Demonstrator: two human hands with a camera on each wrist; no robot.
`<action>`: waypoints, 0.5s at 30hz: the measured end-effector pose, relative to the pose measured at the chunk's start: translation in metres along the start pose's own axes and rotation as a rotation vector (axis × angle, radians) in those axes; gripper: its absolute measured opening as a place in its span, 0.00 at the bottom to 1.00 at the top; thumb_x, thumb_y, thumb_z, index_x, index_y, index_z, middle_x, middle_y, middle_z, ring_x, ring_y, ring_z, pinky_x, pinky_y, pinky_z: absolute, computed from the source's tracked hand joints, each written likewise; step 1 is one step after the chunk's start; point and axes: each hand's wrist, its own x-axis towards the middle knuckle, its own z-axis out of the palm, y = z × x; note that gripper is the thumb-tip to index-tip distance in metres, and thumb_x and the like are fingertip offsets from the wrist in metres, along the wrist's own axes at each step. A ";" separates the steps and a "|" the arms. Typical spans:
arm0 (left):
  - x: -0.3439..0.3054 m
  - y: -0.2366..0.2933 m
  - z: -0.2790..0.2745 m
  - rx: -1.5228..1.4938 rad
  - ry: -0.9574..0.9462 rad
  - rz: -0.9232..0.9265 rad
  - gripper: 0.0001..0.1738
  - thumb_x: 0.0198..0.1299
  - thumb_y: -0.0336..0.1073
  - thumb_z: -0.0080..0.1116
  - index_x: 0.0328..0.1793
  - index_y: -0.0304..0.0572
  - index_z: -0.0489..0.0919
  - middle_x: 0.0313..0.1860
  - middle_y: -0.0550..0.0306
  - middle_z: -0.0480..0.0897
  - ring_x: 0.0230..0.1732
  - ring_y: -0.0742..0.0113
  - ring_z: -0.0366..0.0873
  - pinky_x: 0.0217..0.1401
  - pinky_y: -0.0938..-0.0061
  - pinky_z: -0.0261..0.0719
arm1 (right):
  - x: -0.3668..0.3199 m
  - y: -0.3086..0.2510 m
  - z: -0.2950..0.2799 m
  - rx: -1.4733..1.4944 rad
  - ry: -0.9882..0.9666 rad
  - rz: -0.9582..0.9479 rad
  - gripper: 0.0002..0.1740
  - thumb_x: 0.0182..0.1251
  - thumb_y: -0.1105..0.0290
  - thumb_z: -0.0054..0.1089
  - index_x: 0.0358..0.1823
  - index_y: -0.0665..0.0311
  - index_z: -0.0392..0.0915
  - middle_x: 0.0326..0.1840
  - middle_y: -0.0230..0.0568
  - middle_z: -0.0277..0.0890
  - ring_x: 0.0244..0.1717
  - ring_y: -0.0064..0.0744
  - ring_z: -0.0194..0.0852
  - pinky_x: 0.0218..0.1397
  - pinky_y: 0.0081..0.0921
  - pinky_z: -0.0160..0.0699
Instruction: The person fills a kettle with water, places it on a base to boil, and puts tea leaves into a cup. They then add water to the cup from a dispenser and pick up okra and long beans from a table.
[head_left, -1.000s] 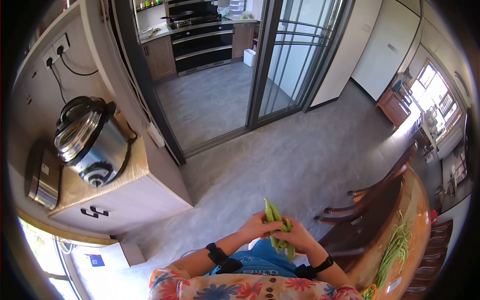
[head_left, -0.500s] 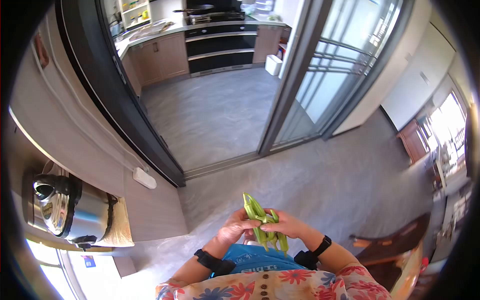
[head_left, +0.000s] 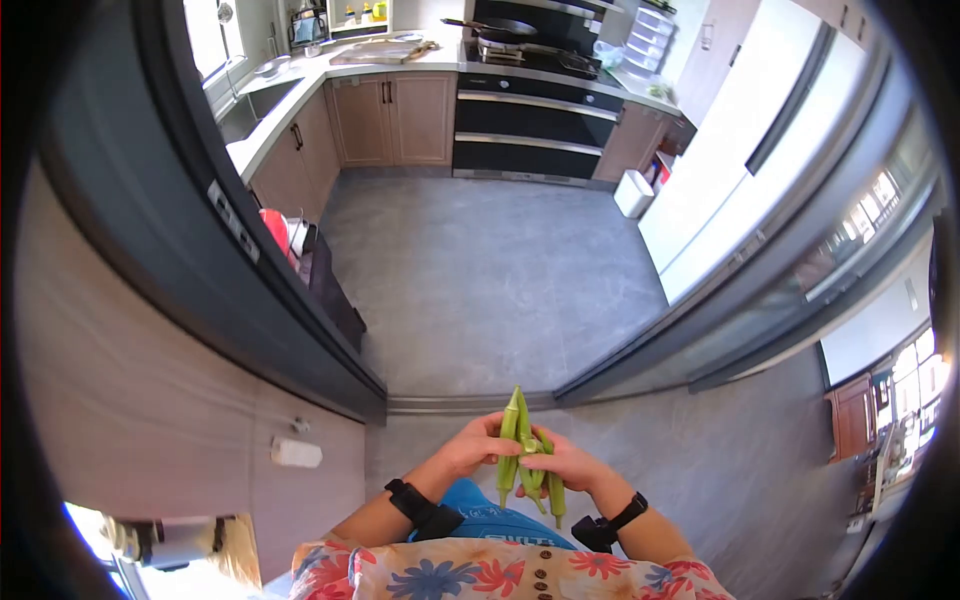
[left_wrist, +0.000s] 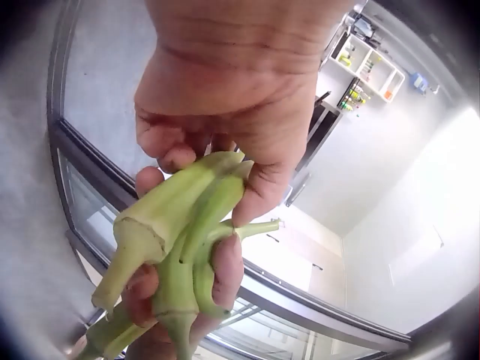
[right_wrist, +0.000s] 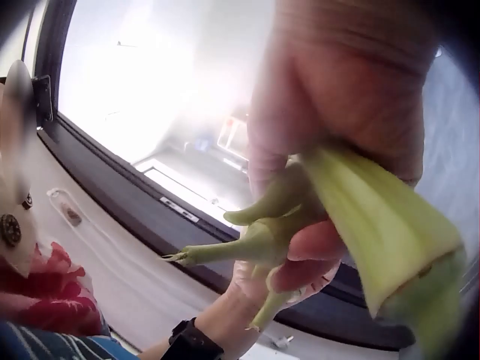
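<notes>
Several green okra pods (head_left: pixel 510 440) are bunched in front of the body, held between both hands. My left hand (head_left: pixel 478 448) grips the pods on the left side, its thumb lying across them; in the left wrist view the thumb and curled fingers close round thick okra pods (left_wrist: pixel 161 202) with their stem ends outward. My right hand (head_left: pixel 572 464) holds the right part of the bunch, thumb meeting the left thumb near the middle. Up close in the right wrist view, a large ridged okra pod (right_wrist: pixel 390 232) sticks out from under the right hand (right_wrist: pixel 345 97).
Ahead is a sliding-door opening with a dark frame (head_left: pixel 310 300) and a floor track (head_left: pixel 470 404). Beyond it lie a grey kitchen floor (head_left: pixel 490 270), a stove (head_left: pixel 530 125) with a pan (head_left: pixel 505 28), a sink (head_left: pixel 262 108), a cutting board (head_left: pixel 380 52) and a white bin (head_left: pixel 632 194).
The person has walked forward and turned left, so the doorway is now directly ahead; the pressure cooker and dining table have left the view. Both hands keep holding the okra pods.
</notes>
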 end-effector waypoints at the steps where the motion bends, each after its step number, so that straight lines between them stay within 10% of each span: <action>1: 0.014 0.022 -0.003 -0.011 -0.048 -0.015 0.23 0.46 0.34 0.64 0.52 0.43 0.74 0.38 0.64 0.78 0.35 0.79 0.73 0.31 0.85 0.65 | 0.011 -0.019 -0.010 0.020 -0.011 -0.020 0.37 0.60 0.65 0.58 0.68 0.60 0.49 0.43 0.41 0.73 0.32 0.33 0.81 0.18 0.19 0.75; 15: 0.257 0.179 -0.091 0.069 0.123 0.046 0.18 0.49 0.38 0.64 0.43 0.35 0.76 0.35 0.59 0.80 0.36 0.75 0.75 0.42 0.79 0.75 | 0.210 -0.184 -0.199 0.110 -0.105 0.021 0.21 0.64 0.63 0.55 0.54 0.66 0.64 0.37 0.44 0.75 0.31 0.39 0.81 0.29 0.36 0.85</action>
